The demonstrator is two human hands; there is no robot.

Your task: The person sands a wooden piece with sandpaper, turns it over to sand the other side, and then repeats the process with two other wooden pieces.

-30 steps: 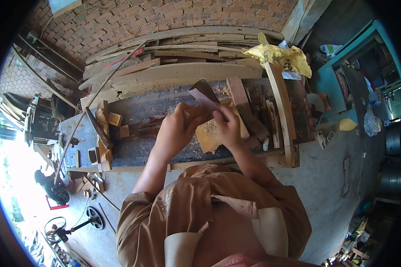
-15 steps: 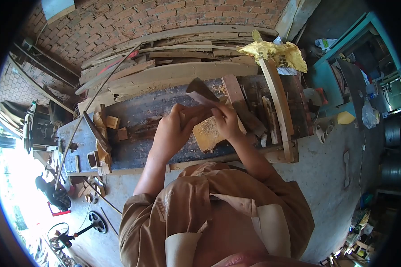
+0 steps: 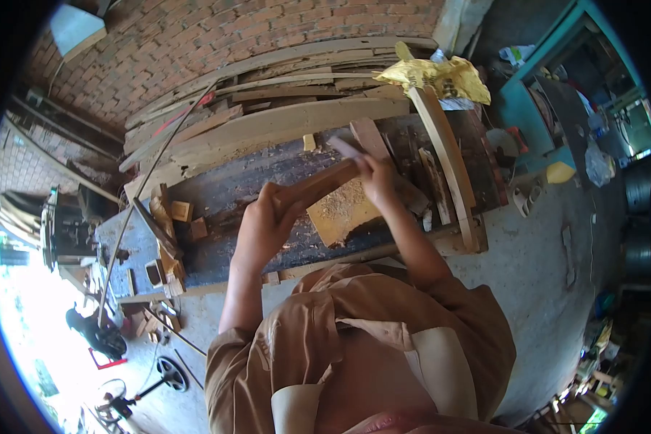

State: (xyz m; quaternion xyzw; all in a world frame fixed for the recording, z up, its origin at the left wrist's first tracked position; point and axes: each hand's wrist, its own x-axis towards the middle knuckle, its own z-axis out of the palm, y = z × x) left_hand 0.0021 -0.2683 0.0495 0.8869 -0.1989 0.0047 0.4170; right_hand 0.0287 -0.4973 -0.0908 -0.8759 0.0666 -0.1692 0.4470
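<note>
My left hand (image 3: 262, 226) is closed round the near-left end of a brown wooden piece (image 3: 317, 184), which slants up to the right above the bench. At its far end my right hand (image 3: 377, 181) is closed on what looks like a sheet of sandpaper (image 3: 346, 147), blurred by motion and sticking out beyond the fingers. The fingertips of that hand are partly hidden. Below the wooden piece lies a yellowish board (image 3: 343, 215) strewn with wood shavings, on the dark workbench (image 3: 224, 253).
Small wood blocks (image 3: 181, 211) lie at the bench's left. A long pale beam (image 3: 447, 166) crosses the right end, beside wood offcuts (image 3: 435, 184). Stacked planks (image 3: 267, 119) line the brick wall (image 3: 267, 36). A thin rod (image 3: 159, 159) slants across the left side.
The sheet in my right hand has shifted and now shows as a pale blur. More of the wooden piece is visible between my hands. The whole view has turned slightly.
</note>
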